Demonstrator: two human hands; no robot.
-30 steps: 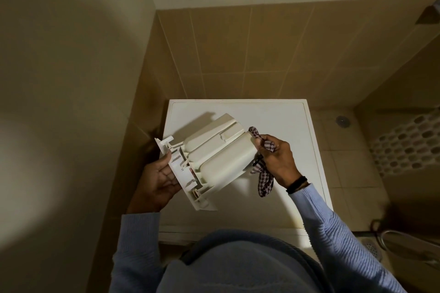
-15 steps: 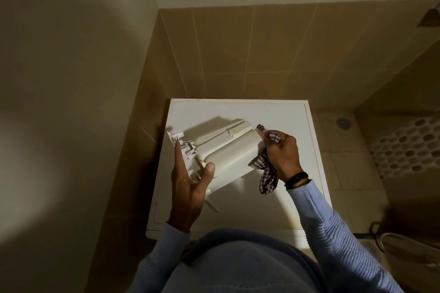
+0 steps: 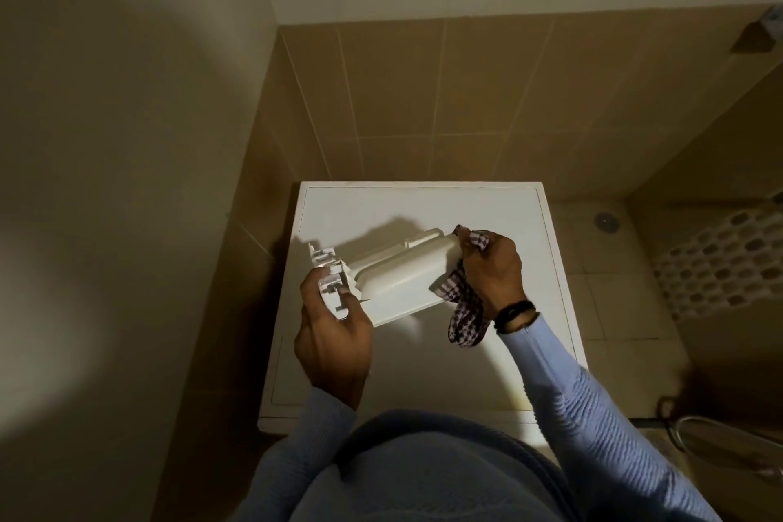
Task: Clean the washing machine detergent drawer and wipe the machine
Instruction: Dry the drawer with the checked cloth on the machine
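Over washer top (image 3: 423, 377), within edges: left hand (image 3: 332, 337) grips drawer (image 3: 402, 280), right hand (image 3: 493, 269) pinches cloth (image 3: 466, 320) at drawer end.

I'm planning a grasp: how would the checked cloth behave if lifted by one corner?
Probably floppy: the checked cloth droops in folds below the right hand that grips it. Likely light, since that one grip carries it. It should neither roll nor tip, just collapse where set down.
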